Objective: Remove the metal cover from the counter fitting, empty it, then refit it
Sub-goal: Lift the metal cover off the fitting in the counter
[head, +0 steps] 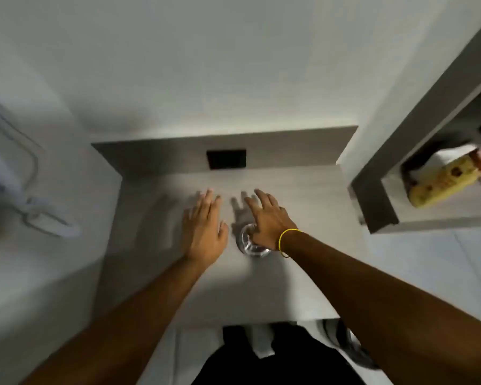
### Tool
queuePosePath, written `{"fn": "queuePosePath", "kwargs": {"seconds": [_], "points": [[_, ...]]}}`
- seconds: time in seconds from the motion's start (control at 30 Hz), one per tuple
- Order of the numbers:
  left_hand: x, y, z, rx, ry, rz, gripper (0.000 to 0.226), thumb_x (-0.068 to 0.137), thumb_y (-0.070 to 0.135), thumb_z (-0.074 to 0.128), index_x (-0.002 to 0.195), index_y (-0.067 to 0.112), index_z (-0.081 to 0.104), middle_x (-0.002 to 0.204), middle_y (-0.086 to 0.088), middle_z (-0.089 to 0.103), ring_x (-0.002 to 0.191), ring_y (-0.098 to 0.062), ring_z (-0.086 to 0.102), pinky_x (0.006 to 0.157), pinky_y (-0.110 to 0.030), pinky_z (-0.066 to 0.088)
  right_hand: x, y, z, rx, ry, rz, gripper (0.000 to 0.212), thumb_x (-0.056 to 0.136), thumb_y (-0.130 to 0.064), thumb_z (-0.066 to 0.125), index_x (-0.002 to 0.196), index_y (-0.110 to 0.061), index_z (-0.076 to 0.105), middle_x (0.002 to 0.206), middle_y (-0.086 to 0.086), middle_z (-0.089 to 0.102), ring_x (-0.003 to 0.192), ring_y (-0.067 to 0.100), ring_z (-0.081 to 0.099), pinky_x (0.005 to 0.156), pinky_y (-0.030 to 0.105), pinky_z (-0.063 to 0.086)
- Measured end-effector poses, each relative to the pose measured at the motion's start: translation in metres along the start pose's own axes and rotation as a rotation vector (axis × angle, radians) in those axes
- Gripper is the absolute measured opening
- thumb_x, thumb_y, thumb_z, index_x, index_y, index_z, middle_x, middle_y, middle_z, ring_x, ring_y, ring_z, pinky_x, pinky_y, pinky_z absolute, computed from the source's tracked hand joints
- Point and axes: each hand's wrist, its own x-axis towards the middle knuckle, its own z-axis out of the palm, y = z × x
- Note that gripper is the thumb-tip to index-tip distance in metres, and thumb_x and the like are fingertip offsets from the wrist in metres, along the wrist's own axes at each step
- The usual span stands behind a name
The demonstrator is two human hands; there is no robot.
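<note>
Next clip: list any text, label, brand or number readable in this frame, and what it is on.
None can be read.
Yellow package on the right shelf: dark marks, too blurred to read.
Metal cover, counter, black square opening, white holder on the left wall: no text visible.

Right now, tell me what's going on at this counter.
A person leans over a grey counter, both hands out flat and open. The right hand hovers over a round metal cover set in the counter; whether it touches is unclear. The left hand is beside it, holding nothing. The cover looks still in place.
</note>
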Motion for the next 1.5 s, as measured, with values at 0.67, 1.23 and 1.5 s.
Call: {"fn": "queuePosePath", "kwargs": {"seconds": [0.67,1.23,1.5], "points": [[-0.099,-0.016,0.109,0.019,-0.207,-0.109,0.062,0.107,0.043,0.041,0.163,0.017,0.043,0.177,-0.01,0.032,0.166,-0.032,0.023,0.128,-0.066,0.024,0.032,0.024,0.055,-0.193,-0.291,-0.149,0.109,0.066,-0.035,0.09,0.154,-0.018,0.03,0.155,0.021,0.03,0.138,0.044,0.04,0.105,0.047,0.052],[-0.1,-0.018,0.112,0.016,-0.177,-0.101,0.065,0.105,0.044,0.04,0.164,0.017,0.043,0.177,-0.01,0.031,0.166,-0.03,0.021,0.127,-0.066,0.022,0.014,0.058,0.038,0.135,-0.204,-0.015,0.111,0.059,-0.038,0.089,0.155,-0.02,0.036,0.152,0.017,0.035,0.132,0.046,0.052,0.109,0.045,0.052],[-0.1,-0.016,0.11,0.037,-0.161,-0.101,0.063,0.104,0.042,0.043,0.161,0.016,0.048,0.176,-0.009,0.034,0.166,-0.029,0.023,0.128,-0.063,0.021,-0.015,0.113,0.044,0.06,-0.132,0.145,0.114,0.062,-0.034,0.087,0.16,-0.019,0.03,0.155,0.016,0.035,0.144,0.04,0.039,0.111,0.049,0.052]]}}
